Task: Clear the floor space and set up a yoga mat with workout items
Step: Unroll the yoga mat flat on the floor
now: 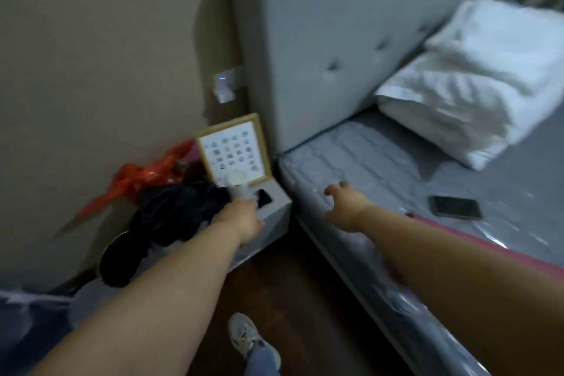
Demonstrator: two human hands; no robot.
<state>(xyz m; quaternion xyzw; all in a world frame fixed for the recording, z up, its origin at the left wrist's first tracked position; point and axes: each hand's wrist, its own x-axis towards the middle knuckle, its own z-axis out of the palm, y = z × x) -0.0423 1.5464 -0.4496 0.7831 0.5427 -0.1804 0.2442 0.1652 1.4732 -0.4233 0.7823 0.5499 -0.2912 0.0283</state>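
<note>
My left hand (244, 218) reaches out to a small white object (238, 188) standing on a grey bedside stand (279, 207). The fingers touch its base, but blur hides whether they grip it. Over the near edge of a bare grey mattress (366, 162), my right hand (346, 206) hovers with its fingers spread and holds nothing. A pink strip (457, 236) lies on the mattress along my right forearm; I cannot tell what it is.
A framed picture (233, 149) leans at the back of the stand. Black clothing (171, 217) and a red plastic bag (146, 174) are piled to its left. A phone (454, 207) and white pillows (476, 94) lie on the mattress. My shoe (244, 336) stands on the dark wooden floor (274, 284).
</note>
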